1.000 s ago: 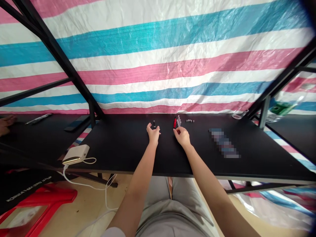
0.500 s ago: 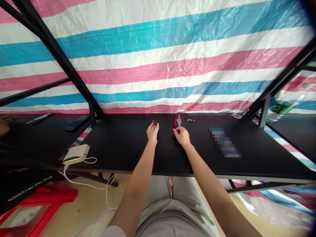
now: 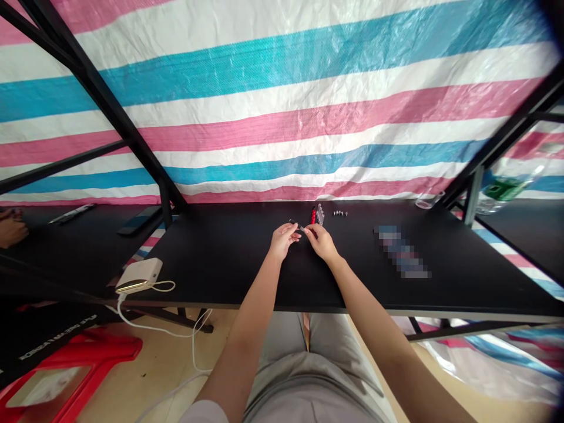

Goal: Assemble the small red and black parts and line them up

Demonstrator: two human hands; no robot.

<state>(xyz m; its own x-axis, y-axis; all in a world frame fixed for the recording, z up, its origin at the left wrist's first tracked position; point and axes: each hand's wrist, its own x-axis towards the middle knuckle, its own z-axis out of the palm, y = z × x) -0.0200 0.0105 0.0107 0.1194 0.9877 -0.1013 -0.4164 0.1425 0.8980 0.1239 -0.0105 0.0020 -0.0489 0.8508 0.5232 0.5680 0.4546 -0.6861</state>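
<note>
My left hand (image 3: pixel 283 239) is closed on a small black tube-shaped piece (image 3: pixel 294 222), held just above the black table (image 3: pixel 229 264). My right hand (image 3: pixel 320 240) is pinched, its fingertips almost meeting the left hand's; what it holds is too small to make out. Just beyond my hands, near the table's far edge, stand a small red piece (image 3: pixel 313 215) and a few clear little pieces (image 3: pixel 319 215). A short row of tiny dark and silver parts (image 3: pixel 339 214) lies to their right.
A blurred flat object (image 3: pixel 400 251) lies on the table to the right. A white power bank with a cable (image 3: pixel 137 275) sits at the left edge. Another person's hand (image 3: pixel 11 230) rests on the neighbouring table at far left. A striped tarp hangs behind; black frame posts stand at both sides.
My left hand picked up the small black piece that stood on the table and carried it right, toward my right hand. My right hand shifted slightly left to meet it.
</note>
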